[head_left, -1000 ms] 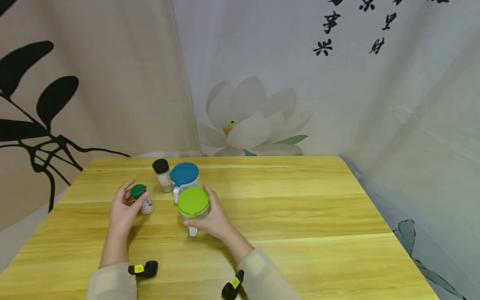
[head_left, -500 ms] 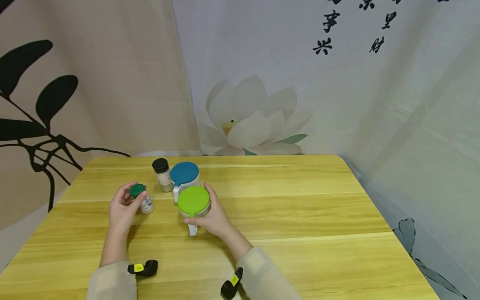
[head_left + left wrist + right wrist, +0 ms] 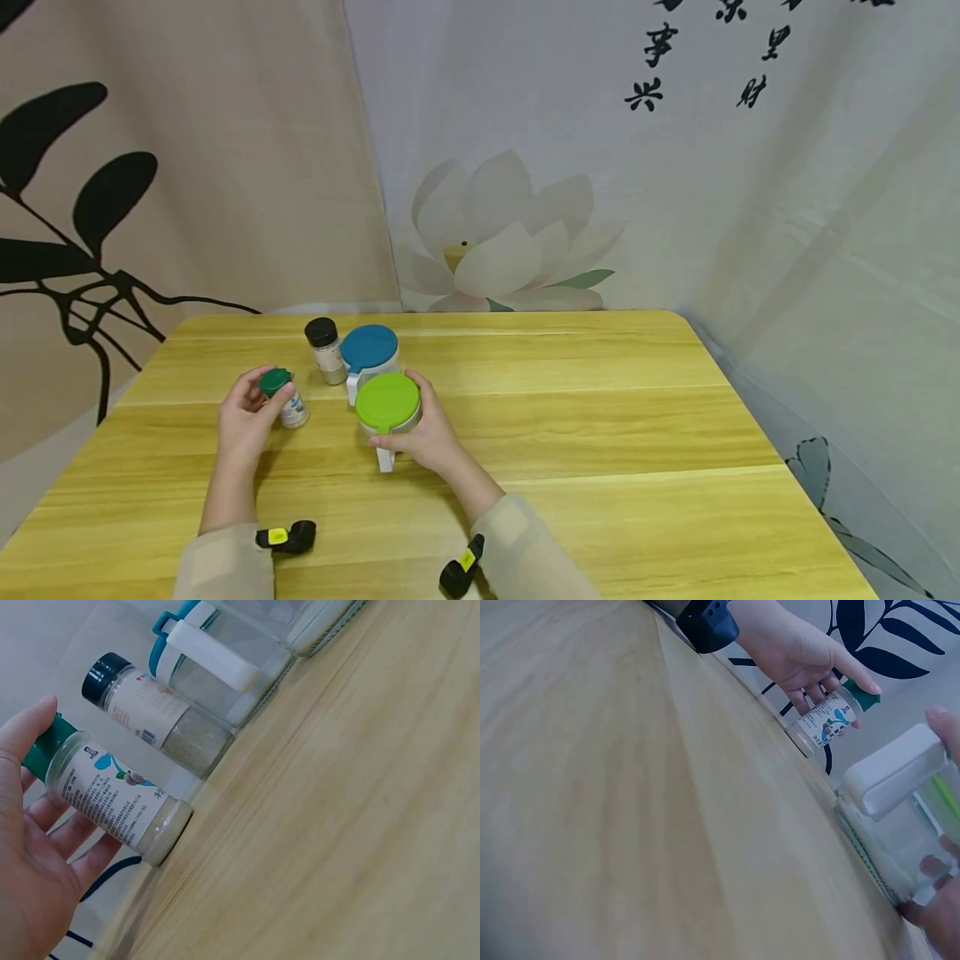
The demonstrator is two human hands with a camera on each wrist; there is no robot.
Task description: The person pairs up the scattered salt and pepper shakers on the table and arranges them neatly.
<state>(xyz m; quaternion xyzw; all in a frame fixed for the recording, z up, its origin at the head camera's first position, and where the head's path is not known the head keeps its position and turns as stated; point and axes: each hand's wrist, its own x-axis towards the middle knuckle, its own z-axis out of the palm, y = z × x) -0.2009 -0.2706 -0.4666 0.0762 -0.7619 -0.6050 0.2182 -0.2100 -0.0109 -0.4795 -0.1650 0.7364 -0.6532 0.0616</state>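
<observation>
On the left of the head view, my left hand (image 3: pixel 242 421) holds a spice bottle (image 3: pixel 292 412) with a green cap. Its thumb lies along the cap and the fingers curl behind the bottle, whose label and pale contents show in the left wrist view. The bottle's base is right at the tabletop. My right hand (image 3: pixel 431 437) grips a clear glass seasoning jar (image 3: pixel 387 402) with a lime-green lid, thumb near the white handle (image 3: pixel 896 769) and fingers round the far side. Right behind that jar stands a similar one with a blue lid (image 3: pixel 369 347).
A black-capped spice bottle (image 3: pixel 327 354) stands upright beside the blue-lidded jar, on its left. All stand on a wooden table (image 3: pixel 600 433) with a rounded back corner. Printed curtains (image 3: pixel 525 100) hang behind its back edge.
The fingers of my left hand have closed in slightly round the green-capped bottle. My right hand and the jars stay in place.
</observation>
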